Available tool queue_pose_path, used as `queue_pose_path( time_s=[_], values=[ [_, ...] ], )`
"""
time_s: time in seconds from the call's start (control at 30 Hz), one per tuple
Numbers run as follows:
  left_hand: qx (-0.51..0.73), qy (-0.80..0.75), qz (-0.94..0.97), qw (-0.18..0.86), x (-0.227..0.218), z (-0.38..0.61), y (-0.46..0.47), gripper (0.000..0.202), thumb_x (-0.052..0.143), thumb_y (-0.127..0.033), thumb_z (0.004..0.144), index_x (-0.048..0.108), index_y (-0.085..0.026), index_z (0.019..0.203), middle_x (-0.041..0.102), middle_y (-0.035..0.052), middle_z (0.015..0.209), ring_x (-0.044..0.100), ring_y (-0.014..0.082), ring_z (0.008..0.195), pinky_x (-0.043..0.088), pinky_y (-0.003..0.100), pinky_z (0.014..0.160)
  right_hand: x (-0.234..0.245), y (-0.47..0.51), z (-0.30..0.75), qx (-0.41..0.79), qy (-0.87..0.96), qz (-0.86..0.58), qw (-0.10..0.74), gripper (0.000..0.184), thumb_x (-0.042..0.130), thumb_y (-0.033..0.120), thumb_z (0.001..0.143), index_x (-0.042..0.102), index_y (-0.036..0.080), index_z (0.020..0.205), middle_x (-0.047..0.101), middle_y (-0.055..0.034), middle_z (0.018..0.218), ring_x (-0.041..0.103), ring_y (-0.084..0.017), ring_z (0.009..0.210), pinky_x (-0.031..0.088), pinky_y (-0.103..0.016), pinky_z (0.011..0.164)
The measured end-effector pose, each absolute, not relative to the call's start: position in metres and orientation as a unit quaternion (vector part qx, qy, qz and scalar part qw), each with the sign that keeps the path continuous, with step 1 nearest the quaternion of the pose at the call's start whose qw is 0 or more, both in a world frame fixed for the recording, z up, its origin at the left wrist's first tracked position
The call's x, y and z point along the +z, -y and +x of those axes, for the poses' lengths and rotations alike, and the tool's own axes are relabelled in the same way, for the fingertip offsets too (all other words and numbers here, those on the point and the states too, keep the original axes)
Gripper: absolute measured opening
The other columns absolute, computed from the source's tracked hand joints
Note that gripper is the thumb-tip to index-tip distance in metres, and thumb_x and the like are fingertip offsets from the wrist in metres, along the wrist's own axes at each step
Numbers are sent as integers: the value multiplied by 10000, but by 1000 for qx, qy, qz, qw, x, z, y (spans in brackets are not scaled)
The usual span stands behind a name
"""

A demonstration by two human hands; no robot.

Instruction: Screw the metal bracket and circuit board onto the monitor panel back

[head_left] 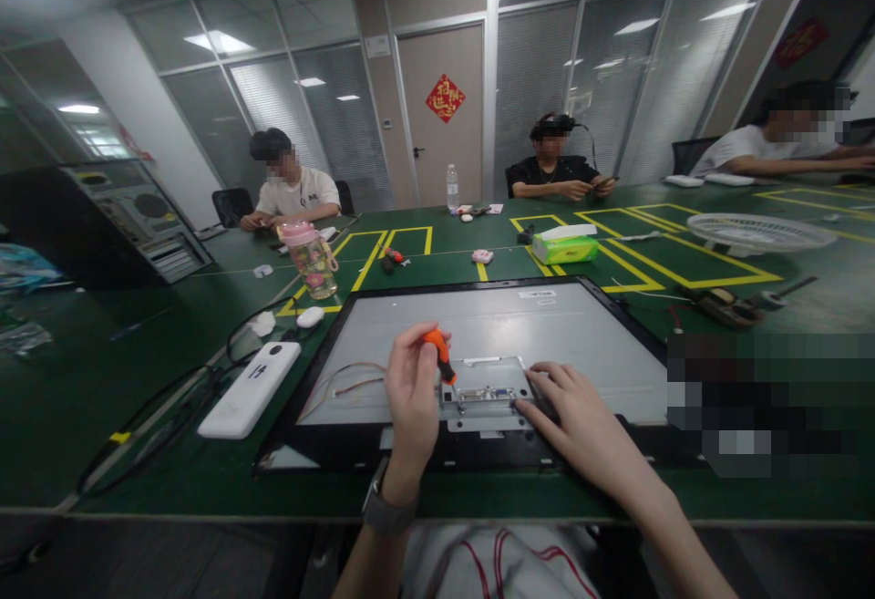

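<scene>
A flat monitor panel (567, 325) with a black frame lies on the green table in front of me, its grey metal back facing up. Near its front edge sits a metal bracket (506, 371) with a row of video ports. My left hand (414, 380) is closed around an orange and black screwdriver (438, 353), tilted with its lower end at the bracket's left side. The tip is too small to make out. With fingers spread, my right hand (571, 407) rests on the right edge of the bracket. Thin wires (359, 380) run across the panel left of my left hand.
Left of the panel lie a white power bank (252, 389) and black cables (157, 426). Behind stand a pink-lidded bottle (311, 262), red-handled pliers (392, 258) and a green tissue pack (564, 245). A computer case (129, 216) stands far left. Several people sit across the table.
</scene>
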State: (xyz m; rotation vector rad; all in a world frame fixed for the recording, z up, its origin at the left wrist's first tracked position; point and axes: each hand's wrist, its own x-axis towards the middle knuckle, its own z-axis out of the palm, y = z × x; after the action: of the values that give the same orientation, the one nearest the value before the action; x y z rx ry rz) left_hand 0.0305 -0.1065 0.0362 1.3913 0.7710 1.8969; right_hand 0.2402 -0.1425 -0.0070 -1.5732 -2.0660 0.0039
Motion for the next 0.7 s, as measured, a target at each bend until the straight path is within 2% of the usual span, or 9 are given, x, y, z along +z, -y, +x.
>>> queue_pose_path(
  time_s=[0.13, 0.2, 0.33, 0.43, 0.57, 0.7],
  values=[
    [730, -307, 543, 280, 39, 32, 106, 227, 702, -373, 841, 670, -195, 978, 567, 12, 827, 556, 108, 686, 496, 195, 618, -8, 143, 240, -6, 767, -579, 276, 296, 522, 400, 957, 675, 211, 1127, 669, -122, 1127, 621, -291, 1007, 515, -460, 891],
    [728, -306, 537, 296, 39, 31, 106, 241, 645, -409, 880, 676, -190, 977, 583, 31, 868, 585, 120, 721, 508, 212, 644, -8, 142, 240, -5, 766, -581, 274, 306, 519, 403, 959, 673, 204, 1133, 669, -124, 1130, 619, -294, 1012, 514, -465, 894],
    [719, -302, 518, 352, 36, 29, 108, 291, 514, -419, 958, 666, -179, 1018, 649, 76, 987, 646, 176, 896, 524, 288, 804, -8, 142, 241, 1, 767, -584, 266, 326, 522, 401, 960, 664, 182, 1155, 658, -132, 1148, 610, -297, 1027, 509, -469, 909],
    [719, -305, 524, 340, 35, 30, 106, 243, 564, -392, 936, 642, -193, 1052, 639, 49, 923, 624, 156, 847, 513, 266, 770, -8, 142, 241, 1, 767, -584, 264, 325, 524, 399, 960, 663, 179, 1155, 653, -132, 1155, 608, -296, 1033, 507, -465, 913],
    [731, -317, 545, 261, 36, 29, 104, 213, 682, -349, 856, 657, -190, 996, 582, 21, 863, 563, 123, 747, 484, 229, 715, -8, 142, 241, 0, 766, -584, 270, 312, 536, 395, 952, 669, 185, 1140, 658, -128, 1144, 614, -292, 1018, 514, -460, 900],
    [716, -301, 547, 312, 36, 28, 106, 277, 549, -404, 937, 686, -182, 1030, 622, 68, 989, 608, 162, 868, 505, 265, 782, -7, 143, 241, -6, 765, -582, 276, 305, 534, 398, 950, 675, 199, 1132, 666, -126, 1137, 619, -296, 1015, 516, -463, 895]
  ],
)
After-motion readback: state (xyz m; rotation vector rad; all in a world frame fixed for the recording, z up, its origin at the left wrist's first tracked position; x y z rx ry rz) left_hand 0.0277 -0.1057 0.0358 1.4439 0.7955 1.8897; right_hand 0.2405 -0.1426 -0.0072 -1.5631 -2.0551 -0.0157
